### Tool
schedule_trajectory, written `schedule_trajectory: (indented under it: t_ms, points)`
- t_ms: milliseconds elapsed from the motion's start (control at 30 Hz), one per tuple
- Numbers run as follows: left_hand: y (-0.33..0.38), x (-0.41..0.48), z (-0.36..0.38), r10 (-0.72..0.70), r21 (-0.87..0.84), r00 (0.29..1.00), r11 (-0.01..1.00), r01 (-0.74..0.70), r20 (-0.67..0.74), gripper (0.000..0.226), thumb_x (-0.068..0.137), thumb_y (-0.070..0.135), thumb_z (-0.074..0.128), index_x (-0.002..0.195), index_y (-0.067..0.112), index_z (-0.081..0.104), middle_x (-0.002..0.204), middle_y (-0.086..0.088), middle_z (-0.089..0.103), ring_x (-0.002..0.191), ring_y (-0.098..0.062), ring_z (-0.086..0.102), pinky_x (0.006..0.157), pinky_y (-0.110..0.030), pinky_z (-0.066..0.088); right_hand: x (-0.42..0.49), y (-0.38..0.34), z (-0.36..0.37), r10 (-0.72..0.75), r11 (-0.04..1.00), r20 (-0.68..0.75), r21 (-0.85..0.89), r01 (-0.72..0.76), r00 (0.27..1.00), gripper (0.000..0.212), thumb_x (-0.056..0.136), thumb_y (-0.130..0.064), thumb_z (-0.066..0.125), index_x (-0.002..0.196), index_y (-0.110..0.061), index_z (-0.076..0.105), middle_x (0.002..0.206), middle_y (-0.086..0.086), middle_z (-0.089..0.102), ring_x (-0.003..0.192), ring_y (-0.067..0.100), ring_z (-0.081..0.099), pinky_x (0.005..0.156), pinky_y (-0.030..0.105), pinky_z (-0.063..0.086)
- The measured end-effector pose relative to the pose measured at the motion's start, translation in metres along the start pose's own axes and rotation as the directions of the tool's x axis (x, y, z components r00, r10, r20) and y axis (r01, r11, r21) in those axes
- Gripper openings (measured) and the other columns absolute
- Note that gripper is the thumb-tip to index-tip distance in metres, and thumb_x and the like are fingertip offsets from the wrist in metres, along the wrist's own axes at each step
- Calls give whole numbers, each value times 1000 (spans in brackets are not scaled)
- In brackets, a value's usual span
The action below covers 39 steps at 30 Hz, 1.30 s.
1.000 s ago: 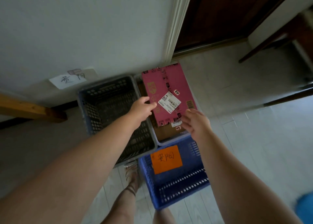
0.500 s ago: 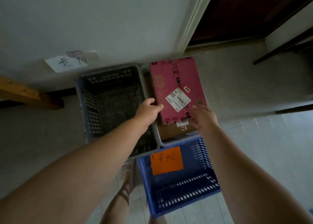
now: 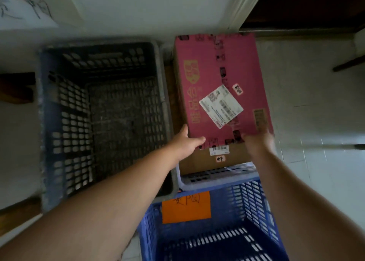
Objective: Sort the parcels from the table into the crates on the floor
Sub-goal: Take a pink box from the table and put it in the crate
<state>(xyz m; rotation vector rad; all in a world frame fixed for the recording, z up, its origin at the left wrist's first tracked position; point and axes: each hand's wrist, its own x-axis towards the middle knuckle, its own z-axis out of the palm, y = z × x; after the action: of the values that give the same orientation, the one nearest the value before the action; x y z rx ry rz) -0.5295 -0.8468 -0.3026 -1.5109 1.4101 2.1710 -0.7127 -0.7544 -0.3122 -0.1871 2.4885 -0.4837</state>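
Note:
A pink parcel [image 3: 215, 67] with a white shipping label lies flat on a brown cardboard parcel [image 3: 199, 162] inside a pale grey crate [image 3: 217, 180] on the floor. My left hand [image 3: 186, 142] touches the pink parcel's near left corner, thumb along its side, fingers loosely extended. My right hand [image 3: 258, 140], blurred by motion, rests at the near right corner with fingers stretched out. Left of this crate stands a dark crate [image 3: 42, 122] with nothing in it. In front is a bright blue crate [image 3: 254, 201] bearing an orange paper label [image 3: 186, 207].
The crates stand against a white wall with a paper sign [image 3: 29, 6] at top left. A dark wooden door [image 3: 306, 6] is at top right. Pale tiled floor [image 3: 316, 112] spreads to the right. A wooden beam [image 3: 15, 87] sticks out at left.
The view has come much closer to the crates. Both hands stay at the pink parcel's near edge, and the parcel has settled flat on the brown one.

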Motion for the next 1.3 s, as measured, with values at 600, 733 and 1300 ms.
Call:
schedule_trajectory:
  t_ms: [600,733,1300]
  points:
    - [-26,-14,-18,-79,14,996,997,78,36,81,86,37,64,150,16,19,153,1,29,137,-13,28,103,-22,20,-49,5,45,-135,959,128,-231,162,983,59,87,4,49,141,-20,45,159,3,12,133,29,37,105,38,36]
    - [-22,-15,-13,-87,66,996,994,86,12,85,87,42,62,151,21,12,155,1,24,140,-16,25,99,-22,20,-43,2,27,-157,957,249,-202,210,956,54,89,-3,56,140,-20,47,157,1,21,127,23,45,91,24,45]
    - [120,-265,-26,226,78,938,974,-213,-261,75,89,35,61,150,22,18,149,-5,36,108,-8,54,78,-13,36,-257,-98,-159,-197,936,150,324,140,969,60,91,-9,59,144,-26,40,141,4,50,77,9,64,53,16,50]
